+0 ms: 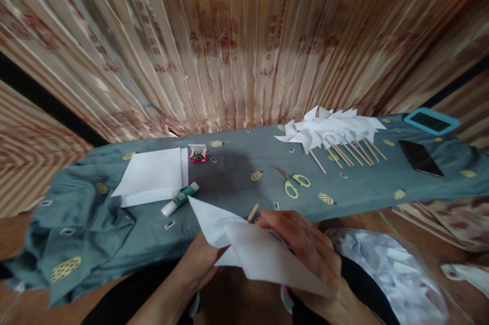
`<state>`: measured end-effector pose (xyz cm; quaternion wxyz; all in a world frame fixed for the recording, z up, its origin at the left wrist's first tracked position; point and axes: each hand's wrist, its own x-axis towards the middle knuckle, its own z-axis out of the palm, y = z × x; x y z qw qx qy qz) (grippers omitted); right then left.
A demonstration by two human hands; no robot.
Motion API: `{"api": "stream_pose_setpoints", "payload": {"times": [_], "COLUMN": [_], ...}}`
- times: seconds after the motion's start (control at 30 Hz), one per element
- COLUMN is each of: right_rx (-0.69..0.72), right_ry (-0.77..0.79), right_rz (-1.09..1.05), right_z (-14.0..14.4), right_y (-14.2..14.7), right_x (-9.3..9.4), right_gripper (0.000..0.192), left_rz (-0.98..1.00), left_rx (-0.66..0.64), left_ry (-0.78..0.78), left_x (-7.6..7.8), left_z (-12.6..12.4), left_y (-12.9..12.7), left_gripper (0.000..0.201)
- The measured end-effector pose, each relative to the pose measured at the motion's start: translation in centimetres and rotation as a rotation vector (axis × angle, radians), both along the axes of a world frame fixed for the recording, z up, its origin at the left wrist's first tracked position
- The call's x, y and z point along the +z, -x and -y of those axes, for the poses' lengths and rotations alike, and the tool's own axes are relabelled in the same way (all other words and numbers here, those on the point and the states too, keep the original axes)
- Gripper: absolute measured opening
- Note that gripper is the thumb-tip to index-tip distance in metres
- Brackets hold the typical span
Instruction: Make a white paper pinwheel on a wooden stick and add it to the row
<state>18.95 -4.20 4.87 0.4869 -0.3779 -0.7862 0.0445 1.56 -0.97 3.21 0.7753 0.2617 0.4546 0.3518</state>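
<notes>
Close to my body, a white paper pinwheel [263, 251] is held up between both hands. The tip of a wooden stick [252, 213] pokes out beyond its upper edge. From the left, my left hand [204, 261] grips the pinwheel, its fingers mostly hidden behind the paper. My right hand [305, 246] is closed at the pinwheel's right side, with curled fingers near the stick and part of the palm behind a paper blade. Scissors [291, 182] with light green handles lie on the cloth beyond my hands. A glue stick [179, 199] lies to the left.
On the cloth-covered table [229, 187] are stacked white paper sheets [153, 174] and a small red box of metal pins [198, 154]. Several finished pinwheels [336, 129] lie at the back right, near a phone [420, 158] and a blue-framed device [431, 121]. A plastic bag [393, 274] sits below right.
</notes>
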Motion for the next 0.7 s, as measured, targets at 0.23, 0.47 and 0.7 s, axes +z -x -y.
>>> {"api": "stream_pose_setpoints", "payload": {"times": [0.23, 0.47, 0.7], "right_rx": [0.085, 0.076, -0.003], "right_ry": [0.023, -0.029, -0.007], "right_rz": [0.035, -0.012, -0.076], "right_z": [0.6, -0.6, -1.9], "right_y": [0.7, 2.0, 2.8], "right_x": [0.9, 1.0, 0.8], "right_gripper": [0.042, 0.041, 0.039], "left_rz": [0.126, 0.16, 0.064], "left_rx": [0.021, 0.049, 0.176], "left_ry": [-0.008, -0.026, 0.004], "left_x": [-0.8, -0.3, 0.4], "left_z": [-1.2, -1.6, -0.6], "left_y": [0.4, 0.7, 1.0], "left_gripper": [0.019, 0.015, 0.012]}}
